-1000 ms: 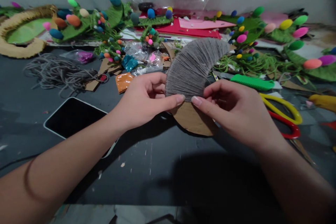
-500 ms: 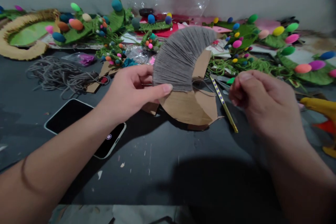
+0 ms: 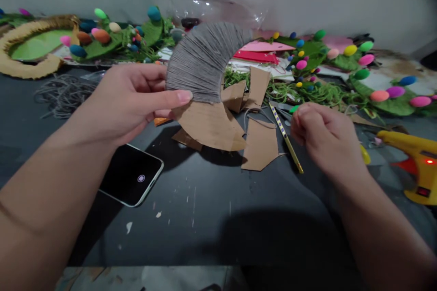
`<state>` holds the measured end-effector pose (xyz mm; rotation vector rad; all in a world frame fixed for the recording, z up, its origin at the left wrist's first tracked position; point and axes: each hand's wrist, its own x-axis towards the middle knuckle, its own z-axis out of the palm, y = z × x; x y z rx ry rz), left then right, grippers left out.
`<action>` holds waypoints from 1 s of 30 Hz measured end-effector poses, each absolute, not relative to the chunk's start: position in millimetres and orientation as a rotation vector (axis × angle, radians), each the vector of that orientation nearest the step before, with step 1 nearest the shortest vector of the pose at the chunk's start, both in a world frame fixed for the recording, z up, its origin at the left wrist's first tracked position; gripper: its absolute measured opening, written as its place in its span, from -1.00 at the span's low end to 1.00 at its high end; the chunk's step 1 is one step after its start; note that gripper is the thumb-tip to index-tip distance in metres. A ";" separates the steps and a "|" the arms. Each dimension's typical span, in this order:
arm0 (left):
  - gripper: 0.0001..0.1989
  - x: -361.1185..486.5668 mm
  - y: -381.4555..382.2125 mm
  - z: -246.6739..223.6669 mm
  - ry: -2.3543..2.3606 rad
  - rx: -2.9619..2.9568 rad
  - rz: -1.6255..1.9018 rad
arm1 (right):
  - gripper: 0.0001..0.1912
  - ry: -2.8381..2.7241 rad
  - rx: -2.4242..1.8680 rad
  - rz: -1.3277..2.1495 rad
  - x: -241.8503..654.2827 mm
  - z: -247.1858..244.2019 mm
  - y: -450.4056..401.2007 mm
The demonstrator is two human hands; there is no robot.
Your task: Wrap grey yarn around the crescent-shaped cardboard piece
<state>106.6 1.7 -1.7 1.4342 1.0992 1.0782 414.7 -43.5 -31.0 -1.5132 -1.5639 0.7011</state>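
Note:
My left hand (image 3: 133,100) grips a curved cardboard form (image 3: 211,127), thumb on the near face and fingers behind. Grey yarn (image 3: 205,63) is wound tightly around its upper part; the lower end is bare brown cardboard. Closed in a fist, my right hand (image 3: 324,134) hovers to the right, near a patterned pencil (image 3: 287,138). Whatever its fingers may hold is hidden. A loose loop of grey strand (image 3: 257,110) lies by cut cardboard scraps (image 3: 260,145) between the form and the pencil.
A phone (image 3: 131,175) lies at left, below a heap of grey yarn (image 3: 63,95). At right stands a yellow glue gun (image 3: 409,154) with a red light lit. Along the wall are a tan-wrapped C-shaped ring (image 3: 30,70) and green garlands with colourful egg-shaped balls (image 3: 378,95).
My left hand has moved left and slightly up with the yarn-wound form, uncovering cardboard scraps behind it. My right hand, still closed, has shifted a little left.

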 end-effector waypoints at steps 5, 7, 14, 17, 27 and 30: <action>-0.89 96.1 8.7 6.0 1.088 1.327 1.238 | -0.76 -1.651 -1.522 0.596 414.0 -28.3 -45.4; -0.87 90.9 11.5 9.0 1.082 1.288 1.334 | -0.77 -1.691 -1.520 0.544 414.1 -28.2 -45.9; -0.71 83.0 6.6 22.1 1.071 1.221 1.488 | -0.80 -1.747 -1.501 0.592 413.5 -30.7 -46.9; -0.75 93.3 1.8 15.5 1.049 1.163 1.391 | -0.63 -1.708 -1.465 0.831 410.1 -31.3 -46.6; -0.67 140.6 -21.5 -23.1 0.938 1.124 0.838 | -0.67 -1.531 -1.373 1.318 391.5 -23.9 -57.2; -0.68 147.9 -28.0 -23.5 0.946 1.122 0.784 | -0.72 -1.515 -1.376 1.306 384.3 -24.4 -59.7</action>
